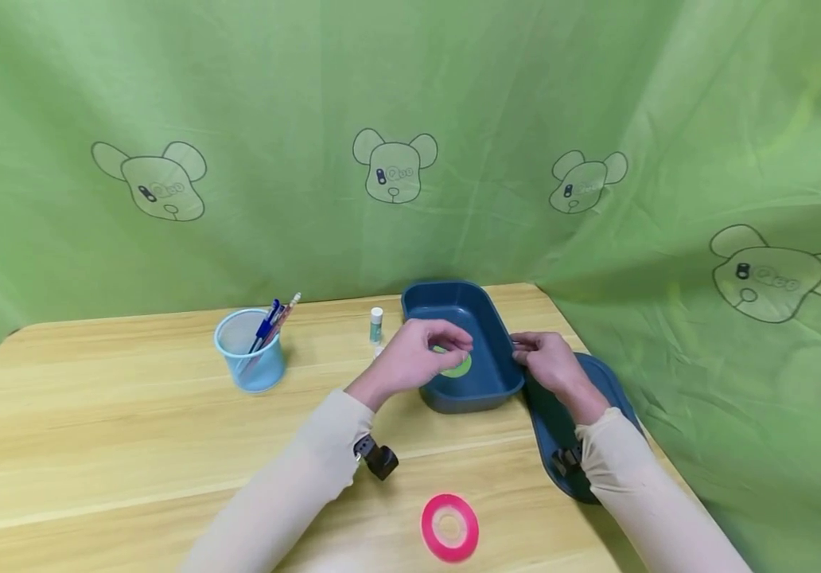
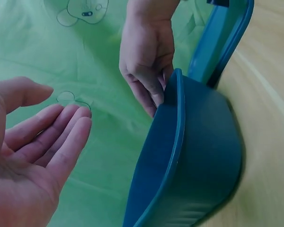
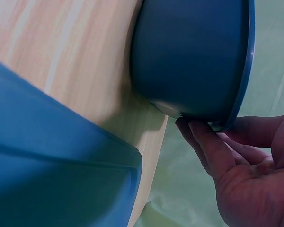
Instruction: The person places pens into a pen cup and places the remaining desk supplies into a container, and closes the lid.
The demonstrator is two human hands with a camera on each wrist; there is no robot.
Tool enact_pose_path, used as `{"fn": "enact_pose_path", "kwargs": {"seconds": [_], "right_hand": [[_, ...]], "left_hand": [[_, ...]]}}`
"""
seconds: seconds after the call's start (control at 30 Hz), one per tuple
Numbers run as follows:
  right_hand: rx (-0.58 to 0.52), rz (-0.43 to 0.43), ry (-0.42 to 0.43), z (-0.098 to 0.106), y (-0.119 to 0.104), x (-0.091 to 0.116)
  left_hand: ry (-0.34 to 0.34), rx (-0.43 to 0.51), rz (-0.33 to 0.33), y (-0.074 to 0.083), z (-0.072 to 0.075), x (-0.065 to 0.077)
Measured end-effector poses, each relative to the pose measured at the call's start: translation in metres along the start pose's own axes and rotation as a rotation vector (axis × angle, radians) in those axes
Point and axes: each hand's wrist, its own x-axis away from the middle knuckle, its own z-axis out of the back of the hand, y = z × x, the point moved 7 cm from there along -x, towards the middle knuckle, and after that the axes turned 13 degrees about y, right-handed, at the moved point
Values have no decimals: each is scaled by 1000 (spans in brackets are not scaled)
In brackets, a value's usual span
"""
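Observation:
A deep blue plastic box (image 1: pixel 469 404) stands on the table with its mouth up. My left hand (image 1: pixel 421 350) hovers over its left side, fingers loosely bent; in the left wrist view the palm (image 2: pixel 31 189) holds nothing. Under that hand, inside the box, shows part of a bright green disc (image 1: pixel 462 368). My right hand (image 1: pixel 552 364) pinches the box's right wall at the rim. In the right wrist view its thumb goes over the rim while the fingers (image 3: pixel 213 146) press the outside. A matching blue lid (image 1: pixel 607 378) lies beneath the right forearm.
A light blue mesh cup (image 1: pixel 256 372) with pens and a pencil stands to the left. Behind the left hand is a small white-capped glue stick (image 1: pixel 376 326). A pink ring with a pale centre (image 1: pixel 429 525) lies near the front. Green curtain (image 1: pixel 482 231) borders the table behind and at right.

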Motion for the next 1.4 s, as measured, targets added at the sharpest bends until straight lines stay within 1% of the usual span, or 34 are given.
{"fn": "enact_pose_path", "kwargs": {"seconds": [0.13, 0.23, 0.37, 0.5, 0.6, 0.67, 0.77, 0.83, 0.9, 1.0, 1.13, 1.27, 1.4], "right_hand": [[-8, 0, 0, 0, 0, 0], [-13, 2, -4, -1, 0, 1], [-15, 1, -10, -2, -1, 1], [-8, -4, -11, -3, -1, 1], [-9, -8, -15, -3, -1, 1], [-10, -11, -19, -4, -1, 2], [-10, -15, -22, -3, -1, 2], [-13, -16, -19, -3, -1, 2], [-20, -17, -17, -3, 0, 1], [-29, -16, -21, -3, 0, 1], [-31, -21, -25, -4, 0, 1], [-37, -28, -19, -3, 0, 2], [-39, -23, -18, -4, 0, 1]], "left_hand": [[-78, -14, -15, 3, 0, 15], [-170, 7, 0, 2, -3, 28], [-277, 28, 47, -5, -7, 47], [-334, 15, 77, -18, -9, 65], [-328, -5, 116, -30, -10, 77], [-302, -35, 156, -37, -11, 83], [-253, -108, 213, -48, -12, 92], [-229, -161, 226, -52, -14, 98], [-214, -194, 233, -56, -17, 103], [-202, -229, 213, -60, -21, 109], [-198, -293, 158, -62, -29, 118], [-196, -359, 110, -59, -37, 124], [-194, -426, 68, -55, -42, 125]]}}
